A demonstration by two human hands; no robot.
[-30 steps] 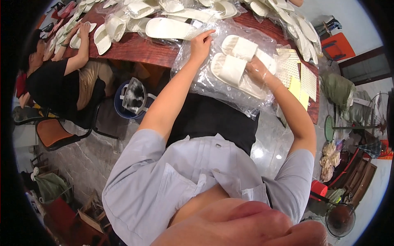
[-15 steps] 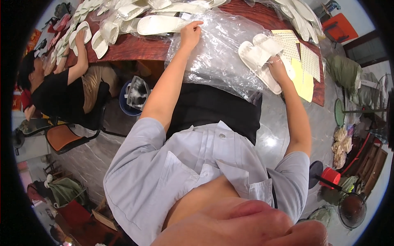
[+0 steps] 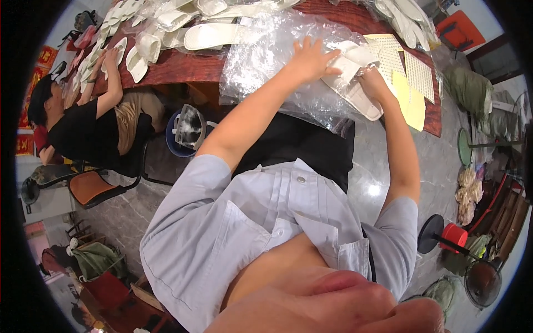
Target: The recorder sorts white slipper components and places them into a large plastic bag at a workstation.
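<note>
A pair of white open-toe slippers lies on a heap of clear plastic bags at the table's near edge. My right hand holds the slippers from their right side, its fingertips partly hidden behind the straps. Just left of the straps, my left hand has its fingers spread, the thumb pointing toward the slippers. It lies over the plastic with nothing visible in it. Farther left, a single white slipper lies with its sole end close to the bags.
Sheets of small labels and a yellow sheet lie right of the slippers on the red-brown table. More white slippers are piled along the far side. A co-worker handles slippers at left. A blue bucket stands below.
My left hand has moved right, from beside the single slipper to the pair, and its fingers have spread. My right hand stays on the pair, which has shifted slightly.
</note>
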